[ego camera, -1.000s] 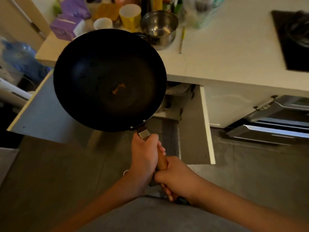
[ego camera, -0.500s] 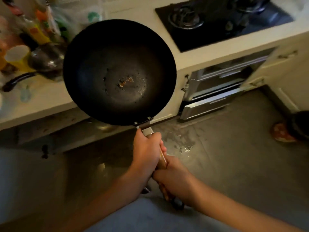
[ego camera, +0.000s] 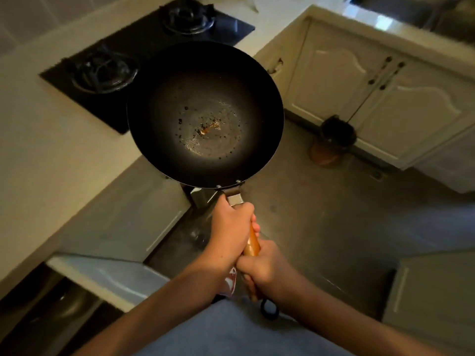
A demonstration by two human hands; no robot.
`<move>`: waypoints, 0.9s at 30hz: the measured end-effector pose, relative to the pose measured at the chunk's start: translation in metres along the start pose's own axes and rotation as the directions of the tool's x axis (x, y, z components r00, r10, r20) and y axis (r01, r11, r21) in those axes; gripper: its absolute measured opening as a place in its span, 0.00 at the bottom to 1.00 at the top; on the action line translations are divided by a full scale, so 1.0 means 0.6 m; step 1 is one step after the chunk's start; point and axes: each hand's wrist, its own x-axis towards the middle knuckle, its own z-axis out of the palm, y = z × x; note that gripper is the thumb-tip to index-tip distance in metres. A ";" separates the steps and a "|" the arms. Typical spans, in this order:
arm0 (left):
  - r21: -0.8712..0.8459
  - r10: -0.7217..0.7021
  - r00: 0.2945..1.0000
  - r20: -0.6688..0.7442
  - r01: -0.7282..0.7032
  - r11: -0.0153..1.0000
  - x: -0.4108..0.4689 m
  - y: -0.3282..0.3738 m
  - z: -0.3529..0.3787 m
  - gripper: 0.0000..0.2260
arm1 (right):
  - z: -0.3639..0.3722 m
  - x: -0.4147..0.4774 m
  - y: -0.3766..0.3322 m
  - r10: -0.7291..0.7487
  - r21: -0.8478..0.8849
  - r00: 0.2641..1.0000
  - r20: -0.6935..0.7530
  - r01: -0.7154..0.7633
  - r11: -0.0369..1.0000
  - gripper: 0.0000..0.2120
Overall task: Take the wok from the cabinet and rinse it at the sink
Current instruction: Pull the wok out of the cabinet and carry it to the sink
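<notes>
A black wok (ego camera: 205, 114) with a wooden handle (ego camera: 251, 242) hangs in the air in front of me, its bowl facing up. A small orange residue and dark specks lie at its bottom. My left hand (ego camera: 231, 227) grips the handle near the metal collar. My right hand (ego camera: 264, 271) grips the handle's lower end, just behind the left. The wok's bowl hovers over the counter's corner beside the black gas hob (ego camera: 144, 55). A steel sink (ego camera: 416, 9) shows at the top right edge, mostly cut off.
The pale counter (ego camera: 38, 155) runs along the left, with open drawers (ego camera: 110, 276) below it. White cabinet doors (ego camera: 372, 93) stand at the right under the sink counter. A dark pot on an orange base (ego camera: 334, 140) sits on the grey floor (ego camera: 321, 222).
The view has swung to the right: the cluttered counter and open cabinet are out of sight, and the hob and sink-side cabinets have come in. Both hands keep their grip on the wok.
</notes>
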 end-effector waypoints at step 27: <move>0.311 -0.068 0.943 0.326 -0.039 0.950 0.318 0.148 0.598 0.06 | -0.548 0.208 -0.161 0.058 0.295 0.935 -0.350 0.052 0.954 0.11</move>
